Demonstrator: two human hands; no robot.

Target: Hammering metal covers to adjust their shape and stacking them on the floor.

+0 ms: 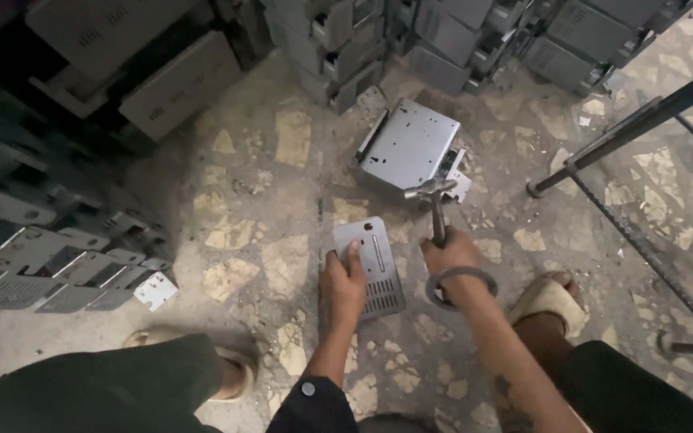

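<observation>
My left hand [343, 282] grips the near left edge of a flat grey metal panel [372, 256] with vent slots, held just above the stone floor. My right hand [451, 255] is closed around the handle of a hammer [435, 200], whose head points toward a grey metal computer case [407, 146] lying on the floor just beyond. A metal ring hangs around my right wrist. My sandalled feet rest on either side of the hands.
Stacks of grey computer cases [338, 48] line the back and left. A row of detached metal panels [50, 273] leans at the left. A dark metal rod frame [627, 136] stands at the right. Small debris litters the floor.
</observation>
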